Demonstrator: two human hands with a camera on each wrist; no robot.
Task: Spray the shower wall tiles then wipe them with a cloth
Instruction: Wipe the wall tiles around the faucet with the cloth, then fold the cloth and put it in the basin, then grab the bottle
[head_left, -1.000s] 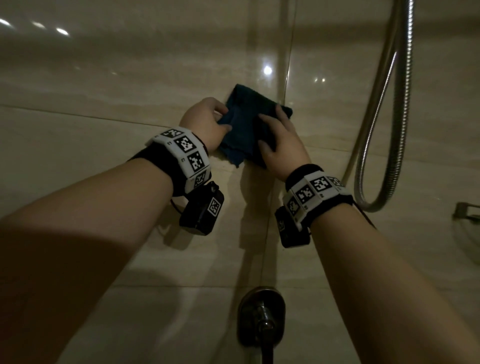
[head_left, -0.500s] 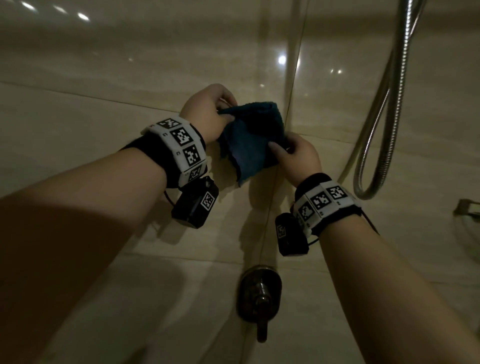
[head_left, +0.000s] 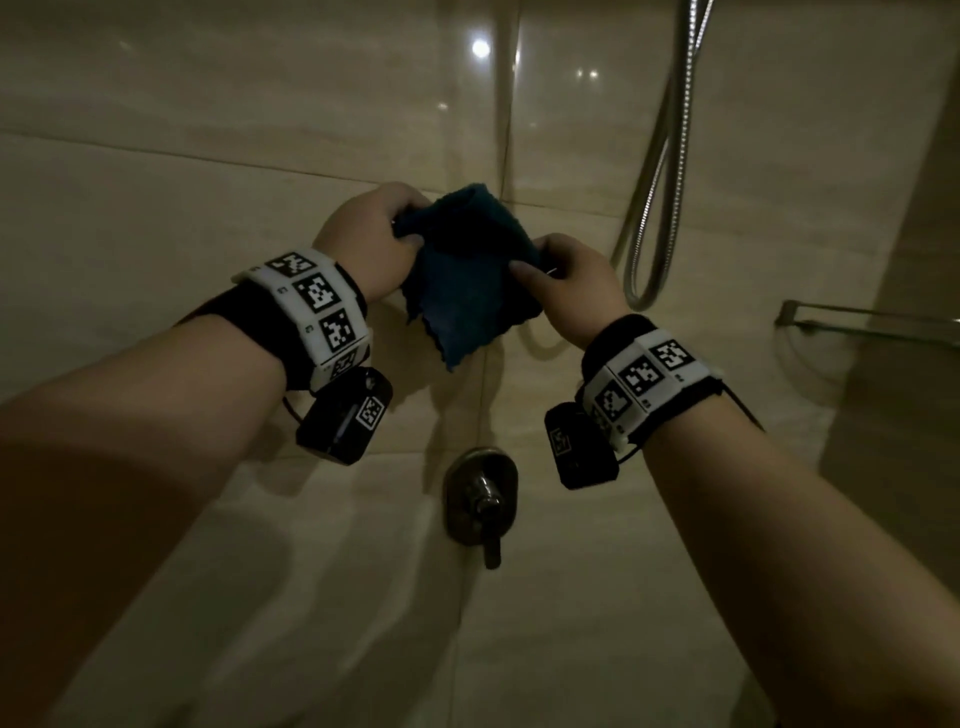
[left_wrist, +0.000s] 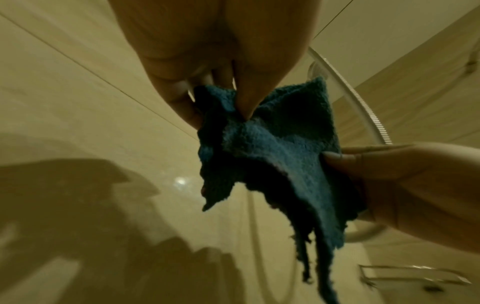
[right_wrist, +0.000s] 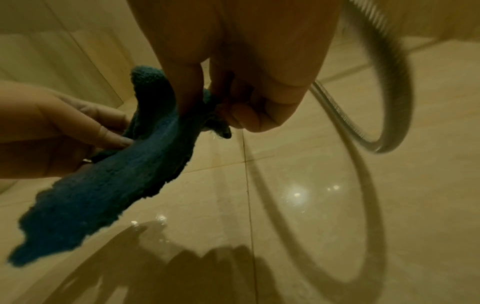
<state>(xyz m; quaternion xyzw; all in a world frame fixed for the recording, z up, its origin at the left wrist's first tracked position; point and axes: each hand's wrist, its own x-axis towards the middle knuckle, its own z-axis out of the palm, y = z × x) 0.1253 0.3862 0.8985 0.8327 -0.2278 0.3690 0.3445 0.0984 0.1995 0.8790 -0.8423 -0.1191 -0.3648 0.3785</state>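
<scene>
Pinching the fuzzy, ragged-edged teal cloth (head_left: 467, 275) with our left hand (head_left: 363, 244) and right hand (head_left: 571, 291) before glossy beige tiles (head_left: 208, 104).

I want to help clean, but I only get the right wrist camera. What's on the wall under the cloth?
Observer: In the head view, a metal shower valve sits on the tile wall, straight below the blue cloth.
Operator: Is anything further right than the hose?
Observer: Yes, a shelf rail is fixed to the wall, to the right of the shower hose.
Operator: How does the left hand hold the cloth?
Observer: The left wrist view shows the left hand pinching the cloth's top edge between thumb and fingers.
</scene>
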